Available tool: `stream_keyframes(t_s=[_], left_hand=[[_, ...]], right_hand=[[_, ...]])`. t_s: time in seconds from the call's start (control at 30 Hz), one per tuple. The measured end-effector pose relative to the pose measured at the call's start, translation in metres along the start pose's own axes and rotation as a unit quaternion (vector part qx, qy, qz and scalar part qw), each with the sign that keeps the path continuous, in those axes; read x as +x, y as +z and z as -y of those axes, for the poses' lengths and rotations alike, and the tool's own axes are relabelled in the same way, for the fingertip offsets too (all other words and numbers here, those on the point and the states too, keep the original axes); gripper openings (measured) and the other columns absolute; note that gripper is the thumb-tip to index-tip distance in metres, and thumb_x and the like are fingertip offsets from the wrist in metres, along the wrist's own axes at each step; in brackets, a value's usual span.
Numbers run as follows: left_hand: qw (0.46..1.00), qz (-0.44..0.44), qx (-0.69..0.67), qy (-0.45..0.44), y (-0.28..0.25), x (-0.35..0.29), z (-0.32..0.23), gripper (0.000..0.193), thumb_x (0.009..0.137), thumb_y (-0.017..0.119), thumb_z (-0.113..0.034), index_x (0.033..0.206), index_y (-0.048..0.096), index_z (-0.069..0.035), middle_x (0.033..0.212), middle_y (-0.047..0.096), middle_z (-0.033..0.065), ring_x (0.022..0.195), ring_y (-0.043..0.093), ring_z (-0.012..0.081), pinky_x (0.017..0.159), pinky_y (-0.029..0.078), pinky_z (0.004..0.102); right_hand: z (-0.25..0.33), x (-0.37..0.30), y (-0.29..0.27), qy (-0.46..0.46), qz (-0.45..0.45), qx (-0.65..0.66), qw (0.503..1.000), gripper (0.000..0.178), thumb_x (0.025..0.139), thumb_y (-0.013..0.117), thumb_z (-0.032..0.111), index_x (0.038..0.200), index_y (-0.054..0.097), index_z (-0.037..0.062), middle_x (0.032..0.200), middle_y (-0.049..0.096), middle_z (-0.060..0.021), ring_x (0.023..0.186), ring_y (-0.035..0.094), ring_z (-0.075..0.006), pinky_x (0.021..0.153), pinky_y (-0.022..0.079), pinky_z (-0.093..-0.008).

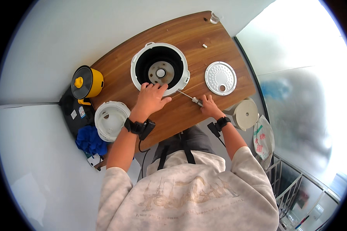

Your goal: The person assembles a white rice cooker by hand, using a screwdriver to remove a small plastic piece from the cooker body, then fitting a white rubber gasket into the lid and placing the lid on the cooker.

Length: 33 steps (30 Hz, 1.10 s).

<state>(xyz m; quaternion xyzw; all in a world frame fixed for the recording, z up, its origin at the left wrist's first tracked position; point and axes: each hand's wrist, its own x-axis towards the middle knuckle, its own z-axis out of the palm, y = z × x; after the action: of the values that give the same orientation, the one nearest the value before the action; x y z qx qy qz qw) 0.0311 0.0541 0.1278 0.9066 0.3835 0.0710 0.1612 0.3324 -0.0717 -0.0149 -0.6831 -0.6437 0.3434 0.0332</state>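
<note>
A white rice cooker body point(160, 68) with a dark empty well stands on the wooden table point(189, 38). My left hand point(151, 97) rests on its near rim, fingers spread over the edge. My right hand point(209, 107) grips the handle of a screwdriver point(189, 96), whose thin shaft points toward the cooker's lower right side. Both wrists wear black bands.
A round perforated white plate point(220, 78) lies on the table right of the cooker. A white lid point(111, 120) sits at the table's left edge, a small yellow pot point(86, 82) beyond it. A blue cloth point(89, 140), a white round part point(246, 114), a bag point(263, 141).
</note>
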Motion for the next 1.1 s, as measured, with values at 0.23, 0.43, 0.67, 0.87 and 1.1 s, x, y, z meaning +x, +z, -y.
stream_keyframes(t_s=[0.23,0.43,0.67,0.87,1.1], left_hand=[[0.999,-0.012,0.026,-0.037,0.003,-0.003,-0.009,0.049,0.084,0.074,-0.049,0.112,0.068,-0.009,0.091,0.068,0.0099,0.088,0.065,0.0283,0.088,0.041,0.0414],[0.993,0.035,0.084,-0.078,-0.003,0.015,-0.026,0.05,0.084,0.072,-0.051,0.107,0.07,-0.006,0.088,0.069,0.0081,0.091,0.064,0.0251,0.079,0.043,0.0384],[0.991,-0.052,0.091,-0.084,0.014,0.014,-0.027,0.06,0.077,0.079,-0.055,0.098,0.07,0.001,0.081,0.066,0.0109,0.073,0.056,0.0312,0.069,0.045,0.0404],[0.981,-0.124,0.142,-0.039,0.033,0.009,-0.023,0.05,0.079,0.079,-0.051,0.085,0.072,-0.001,0.068,0.063,0.0081,0.061,0.056,0.0245,0.057,0.04,0.0358],[0.984,-0.138,0.11,-0.027,0.038,-0.004,-0.039,0.045,0.082,0.076,-0.043,0.091,0.073,0.001,0.075,0.069,0.013,0.064,0.062,0.0279,0.059,0.045,0.0358]], right_hand=[[-0.001,0.008,-0.005,-0.032,0.001,-0.031,0.999,0.043,0.078,0.062,0.002,0.117,0.044,0.003,0.109,0.048,-0.027,0.098,0.058,-0.0489,0.085,0.053,-0.0507],[0.019,-0.006,-0.022,-0.071,-0.043,-0.084,0.993,0.047,0.085,0.075,0.032,0.11,0.048,0.0037,0.103,0.053,-0.0226,0.082,0.067,-0.042,0.067,0.056,-0.0483],[-0.002,-0.005,-0.009,-0.145,-0.126,-0.107,0.975,0.038,0.088,0.075,0.036,0.099,0.053,0.0073,0.094,0.05,-0.0113,0.066,0.064,-0.0266,0.049,0.051,-0.0362],[-0.012,-0.007,0.001,-0.169,-0.181,-0.104,0.963,0.034,0.083,0.079,0.03,0.095,0.055,0.0104,0.089,0.05,-0.0098,0.066,0.062,-0.0216,0.049,0.051,-0.0344],[-0.021,-0.011,0.012,-0.223,-0.228,-0.118,0.94,0.032,0.083,0.078,0.03,0.098,0.057,0.0113,0.087,0.051,-0.0089,0.066,0.063,-0.0208,0.05,0.051,-0.0332]])
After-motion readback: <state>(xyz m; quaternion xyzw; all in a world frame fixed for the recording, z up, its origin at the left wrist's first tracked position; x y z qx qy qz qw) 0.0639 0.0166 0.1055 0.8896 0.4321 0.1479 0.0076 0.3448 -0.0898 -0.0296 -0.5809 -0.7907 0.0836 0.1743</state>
